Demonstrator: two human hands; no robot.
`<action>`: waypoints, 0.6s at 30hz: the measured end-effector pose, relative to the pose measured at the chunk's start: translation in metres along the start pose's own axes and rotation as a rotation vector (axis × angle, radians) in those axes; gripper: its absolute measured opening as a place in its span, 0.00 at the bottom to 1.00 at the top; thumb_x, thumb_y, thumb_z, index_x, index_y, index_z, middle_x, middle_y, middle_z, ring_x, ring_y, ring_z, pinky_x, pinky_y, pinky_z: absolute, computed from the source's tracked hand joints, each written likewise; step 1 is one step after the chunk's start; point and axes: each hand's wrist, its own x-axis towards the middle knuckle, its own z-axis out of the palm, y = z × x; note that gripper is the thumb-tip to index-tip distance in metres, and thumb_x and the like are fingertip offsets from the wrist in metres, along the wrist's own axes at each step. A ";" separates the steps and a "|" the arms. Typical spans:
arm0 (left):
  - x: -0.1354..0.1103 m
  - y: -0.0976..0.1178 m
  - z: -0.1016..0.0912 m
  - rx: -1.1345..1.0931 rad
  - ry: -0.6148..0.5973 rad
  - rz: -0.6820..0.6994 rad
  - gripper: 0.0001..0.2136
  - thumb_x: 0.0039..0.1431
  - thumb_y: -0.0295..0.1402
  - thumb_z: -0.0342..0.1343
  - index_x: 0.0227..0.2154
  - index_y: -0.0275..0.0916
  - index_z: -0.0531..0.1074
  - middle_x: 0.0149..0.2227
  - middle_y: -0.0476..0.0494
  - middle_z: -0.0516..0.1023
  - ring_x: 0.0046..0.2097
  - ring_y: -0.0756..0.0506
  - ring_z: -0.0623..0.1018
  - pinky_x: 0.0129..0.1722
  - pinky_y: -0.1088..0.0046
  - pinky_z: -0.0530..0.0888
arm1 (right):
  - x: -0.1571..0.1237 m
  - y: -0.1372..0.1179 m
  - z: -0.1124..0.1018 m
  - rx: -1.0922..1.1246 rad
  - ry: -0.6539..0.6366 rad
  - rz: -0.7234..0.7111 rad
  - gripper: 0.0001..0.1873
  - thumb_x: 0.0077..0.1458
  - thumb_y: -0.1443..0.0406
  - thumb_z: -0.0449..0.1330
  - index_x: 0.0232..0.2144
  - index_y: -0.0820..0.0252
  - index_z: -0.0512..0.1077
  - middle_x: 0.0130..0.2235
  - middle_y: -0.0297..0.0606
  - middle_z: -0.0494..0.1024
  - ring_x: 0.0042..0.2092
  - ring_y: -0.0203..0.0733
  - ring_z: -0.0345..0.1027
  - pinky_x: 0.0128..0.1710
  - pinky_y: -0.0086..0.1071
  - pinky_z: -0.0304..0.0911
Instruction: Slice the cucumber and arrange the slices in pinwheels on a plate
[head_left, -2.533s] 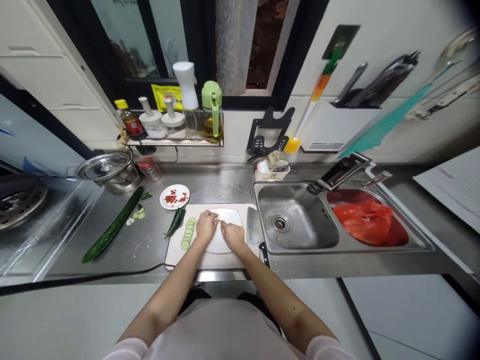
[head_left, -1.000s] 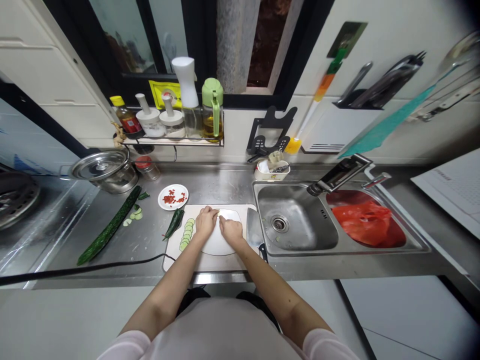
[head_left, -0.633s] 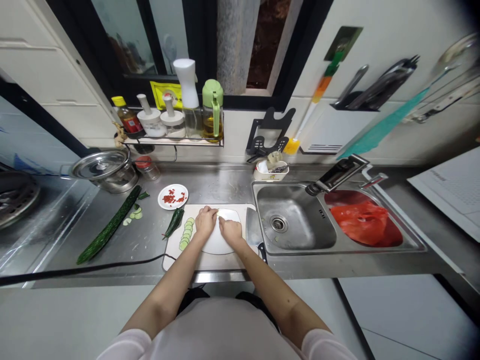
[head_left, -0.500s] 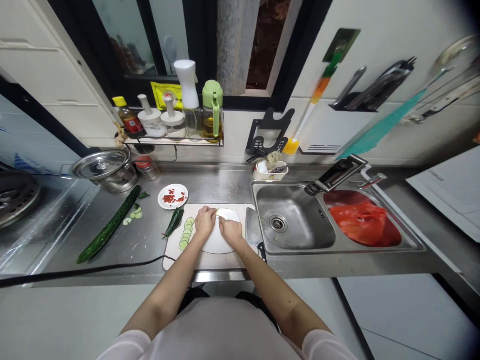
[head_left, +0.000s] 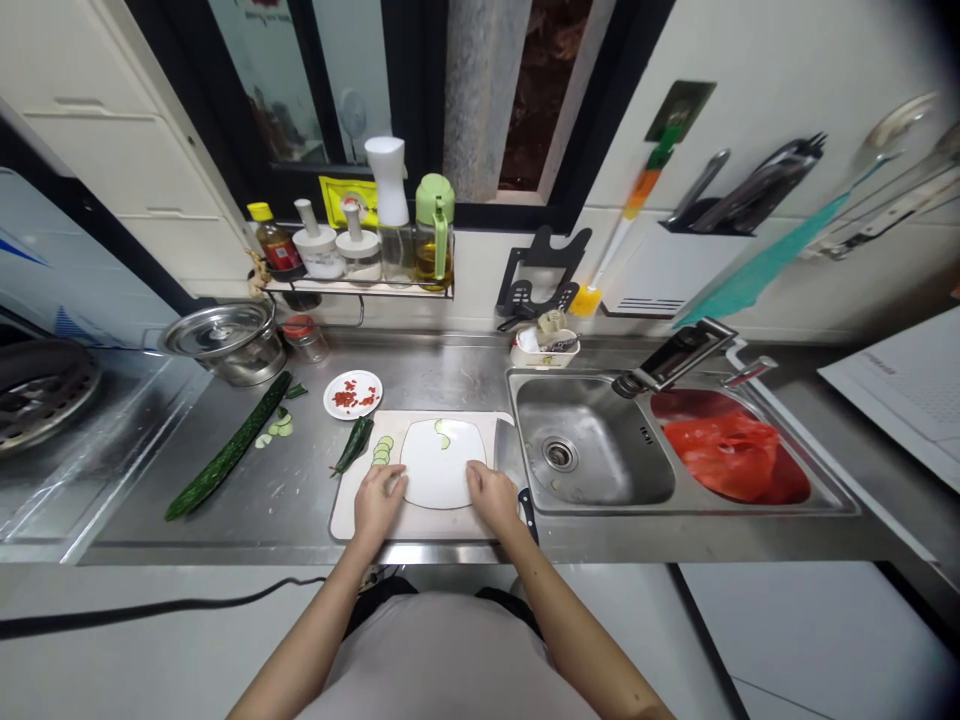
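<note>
A white square plate lies on a pale cutting board at the counter's front edge. Two thin cucumber slices sit at the plate's far edge. My left hand grips the plate's near left corner, thumb on the rim. On the near right corner my right hand holds the plate the same way. A row of cucumber slices lies on the board just left of the plate, beyond my left hand.
A knife lies on the board's right edge beside the steel sink. A green chili, a small dish of red chili bits, a long cucumber and a lidded pot stand to the left. A red bag fills the right basin.
Both hands have drawn back from the plate's far edge, where they were setting cucumber slices, to its near corners. The slices now lie uncovered on the plate.
</note>
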 end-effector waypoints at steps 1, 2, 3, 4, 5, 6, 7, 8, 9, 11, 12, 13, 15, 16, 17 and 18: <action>-0.007 -0.004 -0.003 0.020 -0.017 -0.001 0.10 0.58 0.37 0.54 0.39 0.44 0.78 0.42 0.45 0.77 0.42 0.45 0.77 0.43 0.71 0.71 | -0.003 0.000 0.001 0.011 0.005 -0.003 0.19 0.67 0.58 0.45 0.50 0.48 0.73 0.42 0.37 0.81 0.42 0.41 0.74 0.37 0.28 0.55; -0.013 -0.007 -0.006 0.049 -0.033 -0.007 0.10 0.58 0.38 0.54 0.39 0.44 0.78 0.42 0.46 0.77 0.42 0.45 0.77 0.41 0.71 0.71 | -0.006 0.000 0.001 0.023 0.011 -0.010 0.19 0.66 0.58 0.45 0.49 0.48 0.74 0.42 0.36 0.81 0.42 0.41 0.74 0.36 0.28 0.55; -0.018 -0.011 -0.009 0.087 -0.035 -0.021 0.10 0.58 0.38 0.54 0.38 0.44 0.77 0.42 0.46 0.77 0.43 0.44 0.76 0.41 0.71 0.71 | -0.009 -0.001 0.002 0.035 0.019 -0.018 0.19 0.66 0.58 0.46 0.49 0.48 0.74 0.41 0.36 0.82 0.41 0.41 0.74 0.35 0.27 0.55; -0.022 -0.014 -0.012 0.132 -0.028 -0.047 0.10 0.58 0.39 0.53 0.38 0.44 0.77 0.42 0.45 0.77 0.43 0.44 0.76 0.41 0.70 0.70 | -0.011 -0.001 0.002 0.048 0.030 -0.024 0.19 0.66 0.58 0.46 0.49 0.48 0.74 0.40 0.36 0.82 0.41 0.41 0.74 0.35 0.27 0.54; -0.025 -0.018 -0.015 0.179 -0.019 -0.081 0.10 0.59 0.39 0.53 0.38 0.43 0.76 0.42 0.44 0.77 0.43 0.43 0.76 0.41 0.69 0.70 | -0.014 -0.001 0.003 0.062 0.042 -0.029 0.19 0.66 0.58 0.46 0.48 0.48 0.75 0.39 0.35 0.82 0.40 0.40 0.74 0.35 0.27 0.54; -0.027 -0.020 -0.018 0.227 -0.009 -0.121 0.11 0.59 0.40 0.52 0.40 0.43 0.75 0.42 0.43 0.77 0.44 0.42 0.76 0.41 0.68 0.70 | -0.016 -0.001 0.004 0.078 0.054 -0.032 0.19 0.66 0.58 0.46 0.48 0.48 0.75 0.38 0.35 0.82 0.40 0.40 0.74 0.34 0.27 0.54; -0.027 -0.023 -0.021 0.272 -0.002 -0.163 0.13 0.59 0.41 0.52 0.42 0.42 0.74 0.43 0.42 0.76 0.45 0.41 0.75 0.42 0.66 0.69 | -0.018 -0.001 0.006 0.095 0.068 -0.035 0.19 0.66 0.59 0.46 0.48 0.49 0.75 0.36 0.35 0.82 0.39 0.40 0.74 0.34 0.27 0.54; -0.027 -0.024 -0.023 0.309 0.000 -0.203 0.15 0.59 0.42 0.52 0.45 0.41 0.73 0.43 0.41 0.76 0.46 0.40 0.75 0.43 0.65 0.69 | -0.020 -0.001 0.007 0.111 0.082 -0.040 0.19 0.65 0.59 0.46 0.48 0.49 0.76 0.35 0.35 0.82 0.38 0.40 0.74 0.34 0.26 0.54; -0.027 -0.026 -0.024 0.338 -0.004 -0.238 0.17 0.59 0.43 0.52 0.47 0.40 0.71 0.44 0.39 0.76 0.47 0.38 0.75 0.43 0.63 0.68 | -0.022 0.000 0.008 0.127 0.095 -0.048 0.19 0.65 0.59 0.46 0.48 0.50 0.76 0.34 0.36 0.81 0.38 0.40 0.74 0.33 0.26 0.53; -0.025 -0.027 -0.026 0.374 -0.020 -0.289 0.19 0.59 0.45 0.51 0.48 0.40 0.70 0.45 0.38 0.75 0.48 0.37 0.74 0.45 0.61 0.67 | -0.024 0.000 0.010 0.152 0.118 -0.063 0.19 0.65 0.59 0.47 0.47 0.51 0.76 0.33 0.36 0.81 0.37 0.40 0.74 0.33 0.27 0.53; -0.024 -0.027 -0.025 0.383 -0.031 -0.303 0.19 0.59 0.45 0.50 0.48 0.40 0.70 0.46 0.37 0.75 0.49 0.36 0.74 0.46 0.59 0.67 | -0.025 0.001 0.011 0.161 0.126 -0.068 0.19 0.64 0.59 0.47 0.47 0.51 0.77 0.32 0.36 0.81 0.36 0.40 0.74 0.32 0.27 0.53; -0.023 -0.027 -0.025 0.390 -0.038 -0.313 0.19 0.59 0.45 0.50 0.48 0.40 0.70 0.46 0.37 0.75 0.49 0.36 0.74 0.46 0.58 0.66 | -0.026 0.001 0.011 0.168 0.132 -0.070 0.19 0.64 0.60 0.48 0.46 0.51 0.77 0.32 0.36 0.81 0.36 0.40 0.74 0.32 0.27 0.53; -0.022 -0.027 -0.024 0.394 -0.044 -0.326 0.18 0.60 0.45 0.49 0.47 0.41 0.70 0.46 0.37 0.75 0.49 0.35 0.74 0.46 0.57 0.66 | -0.027 0.001 0.012 0.179 0.139 -0.069 0.18 0.64 0.60 0.48 0.45 0.51 0.77 0.31 0.35 0.81 0.35 0.40 0.73 0.32 0.27 0.53; -0.021 -0.027 -0.023 0.390 -0.043 -0.331 0.17 0.59 0.45 0.50 0.46 0.41 0.70 0.46 0.37 0.75 0.48 0.35 0.74 0.46 0.57 0.66 | -0.027 0.001 0.012 0.184 0.144 -0.067 0.18 0.64 0.60 0.48 0.45 0.51 0.77 0.31 0.35 0.81 0.35 0.40 0.73 0.32 0.27 0.53; -0.020 -0.027 -0.022 0.380 -0.040 -0.336 0.17 0.59 0.44 0.50 0.46 0.41 0.70 0.46 0.37 0.75 0.49 0.35 0.74 0.46 0.57 0.66 | -0.027 0.002 0.012 0.188 0.148 -0.066 0.18 0.64 0.60 0.48 0.44 0.51 0.77 0.31 0.35 0.81 0.35 0.40 0.73 0.32 0.27 0.53; -0.019 -0.027 -0.022 0.367 -0.038 -0.339 0.16 0.59 0.44 0.51 0.45 0.41 0.70 0.46 0.37 0.75 0.48 0.35 0.74 0.46 0.58 0.66 | -0.027 0.002 0.012 0.191 0.152 -0.066 0.18 0.64 0.59 0.48 0.45 0.51 0.77 0.31 0.35 0.81 0.35 0.40 0.73 0.32 0.27 0.53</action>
